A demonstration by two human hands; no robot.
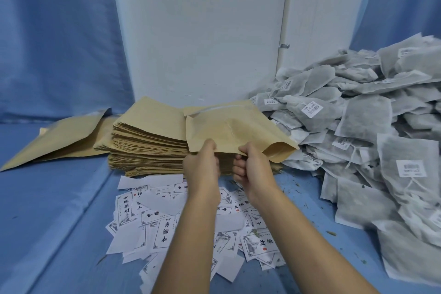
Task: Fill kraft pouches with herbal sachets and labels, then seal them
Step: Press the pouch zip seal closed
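Observation:
A kraft pouch (229,126) is held just above a thick stack of flat kraft pouches (148,143) at the middle. My left hand (201,167) grips its near edge with the thumb on top. Beside it, my right hand (253,167) pinches the same edge, fingers curled under. The pouch's right end gapes open. A large heap of grey herbal sachets (372,131) with white barcode tags fills the right side. White printed labels (181,222) lie scattered in front of the stack, partly hidden under my forearms.
Several loose kraft pouches (59,136) lie flat to the left of the stack. Everything rests on a blue cloth (55,222). A white panel (202,31) stands behind the stack. Herb crumbs (331,233) dot the cloth near the sachets.

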